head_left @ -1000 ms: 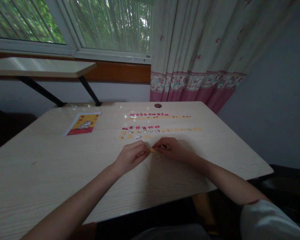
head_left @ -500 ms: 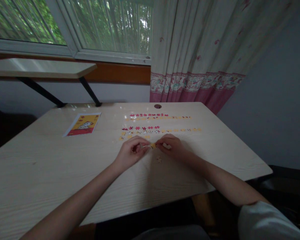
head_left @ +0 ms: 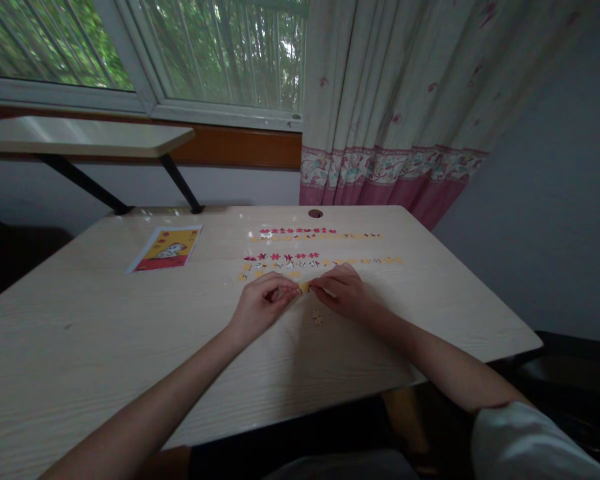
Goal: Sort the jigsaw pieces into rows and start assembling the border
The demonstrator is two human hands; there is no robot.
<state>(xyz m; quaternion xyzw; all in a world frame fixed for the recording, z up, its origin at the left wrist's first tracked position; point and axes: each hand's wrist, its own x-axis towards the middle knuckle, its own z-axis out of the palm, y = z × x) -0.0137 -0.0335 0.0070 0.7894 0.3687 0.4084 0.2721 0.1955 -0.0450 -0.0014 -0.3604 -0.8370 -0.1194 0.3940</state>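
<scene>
Between my two hands is a small yellow puzzle piece (head_left: 305,288) with dark marks. My left hand (head_left: 266,303) pinches its left side, and the fingertips of my right hand (head_left: 344,293) pinch its right side. Just below them a pale, wood-coloured puzzle piece (head_left: 318,318) lies on the table. Beyond my hands, puzzle pieces are laid out in rows: a red row (head_left: 282,257), a yellow and white row (head_left: 350,261), and further back another red row (head_left: 298,231) above a yellow one. My fingers partly cover the nearest short row.
A printed picture (head_left: 166,249) of a white animal on yellow and red lies at the left of the wooden table (head_left: 130,347). Behind it stands a raised shelf (head_left: 90,139) on black legs. A round cable hole (head_left: 315,213) sits near the back edge, before the curtain (head_left: 380,133).
Both hands have moved slightly away from me with the yellow piece, which has turned between the fingertips. The pale piece below is now less covered by my right hand.
</scene>
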